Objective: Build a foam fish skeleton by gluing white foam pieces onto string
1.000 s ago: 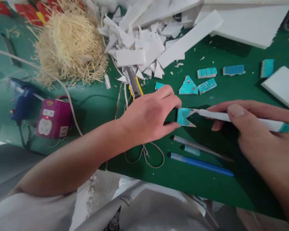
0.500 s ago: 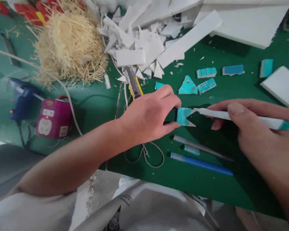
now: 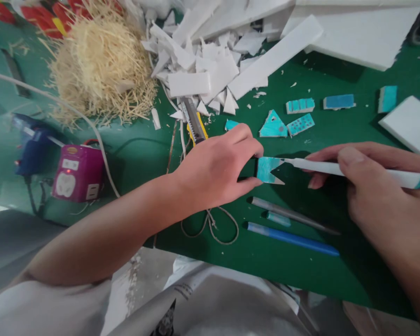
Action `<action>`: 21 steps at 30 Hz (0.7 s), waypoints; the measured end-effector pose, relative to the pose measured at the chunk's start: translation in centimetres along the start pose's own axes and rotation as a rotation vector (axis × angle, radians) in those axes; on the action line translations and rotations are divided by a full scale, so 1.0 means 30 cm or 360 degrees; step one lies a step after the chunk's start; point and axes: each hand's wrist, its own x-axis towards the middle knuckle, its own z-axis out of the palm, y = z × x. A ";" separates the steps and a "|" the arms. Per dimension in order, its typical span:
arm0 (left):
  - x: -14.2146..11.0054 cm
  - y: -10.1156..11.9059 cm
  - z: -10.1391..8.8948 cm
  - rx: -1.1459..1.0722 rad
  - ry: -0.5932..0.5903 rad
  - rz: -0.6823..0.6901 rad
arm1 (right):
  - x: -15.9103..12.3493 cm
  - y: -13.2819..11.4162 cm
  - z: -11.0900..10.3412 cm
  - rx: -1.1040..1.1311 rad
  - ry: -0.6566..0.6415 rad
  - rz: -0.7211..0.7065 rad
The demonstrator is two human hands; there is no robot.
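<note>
My left hand (image 3: 227,165) pinches a small notched foam piece (image 3: 267,169) by its left end, just above the green table. Most of its top is turquoise, while its two pointed tips on the right are paler. In my right hand (image 3: 374,186) is a white marker (image 3: 343,169) with a turquoise end, and its tip touches the piece's upper point. Below lie a grey pen (image 3: 292,213), a short turquoise cap (image 3: 278,218) and a blue marker (image 3: 294,239). A turquoise triangle (image 3: 273,126) and a dotted turquoise block (image 3: 301,124) rest above.
White foam scraps (image 3: 210,60) are heaped at the back, beside wood straw (image 3: 105,60). A yellow utility knife (image 3: 195,122) lies behind my left hand. At left stand a magenta power socket (image 3: 77,172) and a blue glue gun (image 3: 33,144); a white cord (image 3: 80,114) crosses there.
My right hand and the marker have shifted slightly to the right, the tip now at the upper point's end, where more turquoise shows. My left hand and the foam piece stay put.
</note>
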 end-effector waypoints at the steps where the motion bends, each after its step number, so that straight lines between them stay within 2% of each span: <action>1: 0.000 0.000 0.000 -0.0001 -0.0003 -0.0001 | -0.001 -0.005 0.000 -0.0036 0.0007 0.0015; 11: -0.001 0.001 0.002 -0.0009 -0.0004 -0.0004 | 0.005 -0.015 0.005 0.0019 0.0016 0.0181; 15: -0.001 0.002 0.002 0.0008 -0.0002 0.0006 | 0.004 -0.002 0.001 0.0025 -0.0004 0.0098; 18: 0.000 0.002 0.002 0.0000 -0.0005 0.0000 | 0.001 0.001 0.002 0.0008 -0.0052 0.0118; 21: 0.001 0.002 0.001 -0.0008 0.0002 -0.0006 | 0.000 -0.002 0.005 -0.0013 0.0011 0.0124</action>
